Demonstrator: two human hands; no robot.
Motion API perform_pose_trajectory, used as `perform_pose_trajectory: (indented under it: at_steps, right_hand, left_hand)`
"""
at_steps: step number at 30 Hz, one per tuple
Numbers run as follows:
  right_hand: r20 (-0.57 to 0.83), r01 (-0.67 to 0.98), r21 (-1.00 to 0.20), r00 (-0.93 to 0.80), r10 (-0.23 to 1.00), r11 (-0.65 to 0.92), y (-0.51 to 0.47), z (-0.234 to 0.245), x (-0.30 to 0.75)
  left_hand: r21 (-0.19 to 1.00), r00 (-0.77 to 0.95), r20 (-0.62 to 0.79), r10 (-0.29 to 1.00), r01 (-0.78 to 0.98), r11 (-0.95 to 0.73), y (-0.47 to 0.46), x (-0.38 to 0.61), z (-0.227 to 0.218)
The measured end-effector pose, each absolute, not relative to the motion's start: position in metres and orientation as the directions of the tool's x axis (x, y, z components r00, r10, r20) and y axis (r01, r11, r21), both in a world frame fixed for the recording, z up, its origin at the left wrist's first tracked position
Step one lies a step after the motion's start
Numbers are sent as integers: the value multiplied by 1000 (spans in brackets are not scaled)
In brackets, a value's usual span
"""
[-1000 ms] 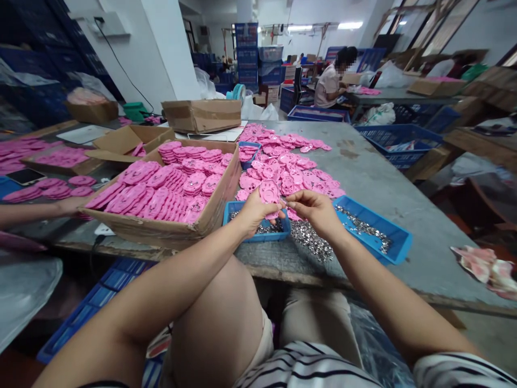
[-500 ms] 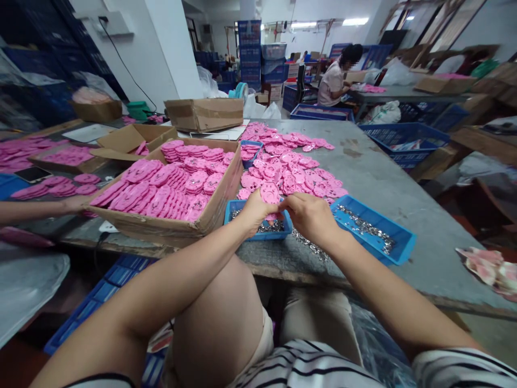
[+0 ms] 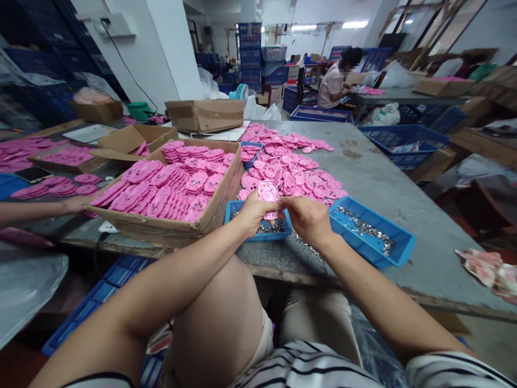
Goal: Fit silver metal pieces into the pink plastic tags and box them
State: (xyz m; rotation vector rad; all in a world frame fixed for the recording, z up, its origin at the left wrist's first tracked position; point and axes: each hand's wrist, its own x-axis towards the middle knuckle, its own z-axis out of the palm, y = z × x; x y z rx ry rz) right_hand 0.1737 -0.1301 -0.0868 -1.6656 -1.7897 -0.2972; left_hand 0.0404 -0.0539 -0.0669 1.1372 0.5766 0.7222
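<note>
My left hand [image 3: 255,214] is closed on a flat pink plastic piece [image 3: 267,193] with a shaped outline, holding it above a blue tray [image 3: 228,221] of small metal parts [image 3: 271,226]. At the right edge of that piece, my right hand [image 3: 307,216] has thumb and finger pinched together; whatever is between them is too small to make out. To the right lies a second blue tray [image 3: 398,257], with shiny metal bits [image 3: 365,226] inside. Loose metal bits [image 3: 306,243] are scattered on the table between the trays.
A cardboard box [image 3: 177,233] packed with pink pieces stands at left. Beyond my hands spreads a heap of pink pieces [image 3: 299,172] on the grey table [image 3: 404,199]. Another person's hand [image 3: 76,205] is beside the box. A crumpled cloth [image 3: 487,269] lies at right.
The pink piece has tilted, showing more of its face below my left thumb. My right hand has shifted slightly left and down, still pinched at the piece's edge.
</note>
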Motion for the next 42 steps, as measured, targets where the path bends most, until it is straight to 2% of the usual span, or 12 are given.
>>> perform_pose_trajectory:
  at_steps: [2,4,8,10,12,16,27,32,34,36,39,42]
  right_hand:
    - [599,926,-343,86,796,158,-131,-87,172]
    - [587,859,-479,161,794,180,-131,-87,169]
    - [446,523,-825,374,813,212,-128,-87,168]
    - [337,348,-919,448,828,185,-126,-86,169]
    - [255,246,-957,467,847,153,-124,-85,170]
    - [170,175,-980,454,875,99,-122,-84,170]
    - [163,136,-984,434,886,114,-116,-87,160]
    - [137,78,-990,387,912,115,-116,-81,164]
    - [191,152,-978,363,912,144,-117,-78,170]
    - [279,298,-936,311,909,185,-118,-74,175]
    - [372,509,-829,191,908,233,-120,-68,180]
    - [380,615,-748,89,921,250,-120,-65,183]
  left_hand:
    - [946,637,-59,769,-211,247,-53,41,-68]
    - [947,631,-66,773,-204,247,-52,41,-68]
    - [951,617,-51,785,-210,227,-51,40,-69]
    - [957,615,-44,788,-200,210,-50,41,-70]
    - [962,612,-44,789,-187,198,-50,41,-70]
    - [967,600,-51,798,-170,190,-51,41,-69]
    - [982,573,-53,818,-117,146,-55,42,-67]
    - [946,664,-56,746,-203,252,-52,40,-65]
    - [915,722,-85,687,-217,341,-51,40,-63]
    - [892,768,-107,631,-206,403,-50,39,-61]
    - [891,812,-101,575,-183,415,-51,38,-58]
    - [900,820,-87,565,-178,397,-52,38,-57]
